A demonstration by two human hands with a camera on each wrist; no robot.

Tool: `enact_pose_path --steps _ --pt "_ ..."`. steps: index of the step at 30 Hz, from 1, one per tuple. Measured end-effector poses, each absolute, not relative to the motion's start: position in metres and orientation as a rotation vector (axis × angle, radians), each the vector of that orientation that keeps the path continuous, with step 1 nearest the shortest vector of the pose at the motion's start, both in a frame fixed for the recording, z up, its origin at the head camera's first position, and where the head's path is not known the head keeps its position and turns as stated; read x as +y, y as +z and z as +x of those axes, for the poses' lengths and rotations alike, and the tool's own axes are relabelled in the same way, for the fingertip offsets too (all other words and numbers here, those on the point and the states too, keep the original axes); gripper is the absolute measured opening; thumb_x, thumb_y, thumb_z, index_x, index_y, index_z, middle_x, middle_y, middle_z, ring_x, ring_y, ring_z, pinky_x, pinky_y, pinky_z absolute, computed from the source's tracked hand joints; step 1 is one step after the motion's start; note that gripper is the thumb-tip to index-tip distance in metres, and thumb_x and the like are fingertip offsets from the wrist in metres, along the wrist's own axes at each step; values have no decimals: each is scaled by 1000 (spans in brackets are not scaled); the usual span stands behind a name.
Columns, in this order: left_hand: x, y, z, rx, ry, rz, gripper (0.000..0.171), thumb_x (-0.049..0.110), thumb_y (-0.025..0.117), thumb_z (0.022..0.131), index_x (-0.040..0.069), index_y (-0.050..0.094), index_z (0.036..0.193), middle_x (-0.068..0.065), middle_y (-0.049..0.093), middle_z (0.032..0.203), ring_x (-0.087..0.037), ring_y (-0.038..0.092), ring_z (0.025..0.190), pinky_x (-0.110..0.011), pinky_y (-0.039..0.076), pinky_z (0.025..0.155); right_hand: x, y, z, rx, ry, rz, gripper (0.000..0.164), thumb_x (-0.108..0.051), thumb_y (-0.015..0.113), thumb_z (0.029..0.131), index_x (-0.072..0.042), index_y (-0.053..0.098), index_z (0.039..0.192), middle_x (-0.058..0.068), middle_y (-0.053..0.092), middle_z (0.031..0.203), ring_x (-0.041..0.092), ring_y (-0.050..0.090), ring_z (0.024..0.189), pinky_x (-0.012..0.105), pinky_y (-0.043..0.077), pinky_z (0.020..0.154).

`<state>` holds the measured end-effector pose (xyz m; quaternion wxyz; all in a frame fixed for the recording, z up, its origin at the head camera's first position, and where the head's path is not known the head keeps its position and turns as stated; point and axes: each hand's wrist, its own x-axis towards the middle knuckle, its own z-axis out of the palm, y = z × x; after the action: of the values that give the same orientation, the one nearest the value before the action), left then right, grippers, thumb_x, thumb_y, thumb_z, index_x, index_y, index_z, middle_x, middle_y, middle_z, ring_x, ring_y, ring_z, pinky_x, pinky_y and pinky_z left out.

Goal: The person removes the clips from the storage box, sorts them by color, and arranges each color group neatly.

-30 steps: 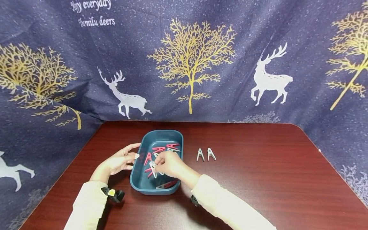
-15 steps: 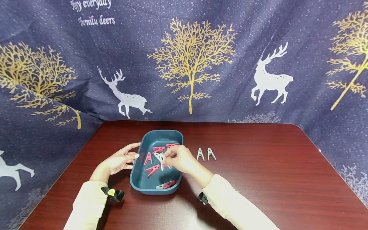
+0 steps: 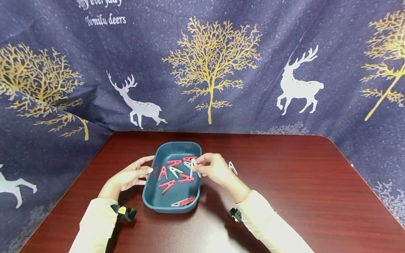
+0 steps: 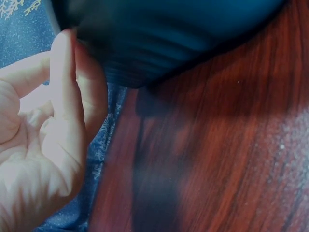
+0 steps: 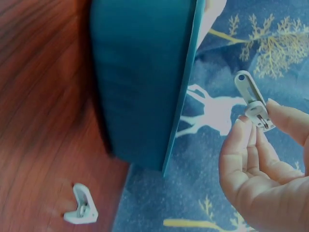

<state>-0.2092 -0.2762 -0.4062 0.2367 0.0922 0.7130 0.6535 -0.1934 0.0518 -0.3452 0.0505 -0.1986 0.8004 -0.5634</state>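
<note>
My right hand (image 3: 218, 172) pinches a white clothespin (image 5: 250, 94) between thumb and fingertips, held up at the right rim of a blue-green plastic bin (image 3: 171, 211). The fingers of my left hand (image 3: 130, 176) rest against the bin's left wall, mostly straight. Inside lie several red clothespins (image 3: 167, 186) and a few white ones, one white clothespin (image 3: 175, 172) near the middle. Another white clothespin (image 3: 232, 168) lies on the table to the right; part of that spot is hidden behind my right hand.
The dark red-brown wooden table (image 3: 300, 186) stretches right of the bin. Behind it hangs a navy cloth (image 3: 253, 88) printed with deer and golden trees. Both wrists carry a small black camera, the left wrist camera (image 3: 126, 213) close to the bin.
My right hand has risen from the bin's middle to its right rim, carrying the white clothespin. One of the two table clothespins is now hidden behind it. The left hand keeps its place.
</note>
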Motion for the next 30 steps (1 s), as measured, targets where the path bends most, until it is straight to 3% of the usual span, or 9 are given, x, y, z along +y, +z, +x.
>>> enact_pose_path --steps 7,16,23,30 --pt "-277 -405 -210 1954 1789 252 64 8 49 98 9 12 150 1 70 105 -18 68 91 -36 56 80 69 -343 -200 2377 -1779 -579 16 -3 69 82 9 68 93 7 61 64 12 53 55 20 44 51" --pt "-277 -407 -211 1950 1793 247 64 6 48 98 9 11 150 1 70 105 -18 68 91 -36 56 79 89 -344 -209 2419 -1747 -454 19 -2 67 84 10 66 97 8 64 68 4 51 49 18 37 41" --pt "-276 -407 -213 1968 1784 231 64 7 49 98 10 12 151 1 71 104 -19 68 92 -38 56 80 105 -346 -216 2437 -1772 -359 22 -1 66 83 13 64 100 13 69 80 4 58 59 19 49 54" --pt "-277 -407 -211 1991 1770 220 66 10 51 97 10 13 151 1 71 105 -19 67 94 -38 55 81 121 -350 -223 2430 -1771 -302 24 -1 65 84 15 62 102 4 64 73 9 58 60 24 53 59"
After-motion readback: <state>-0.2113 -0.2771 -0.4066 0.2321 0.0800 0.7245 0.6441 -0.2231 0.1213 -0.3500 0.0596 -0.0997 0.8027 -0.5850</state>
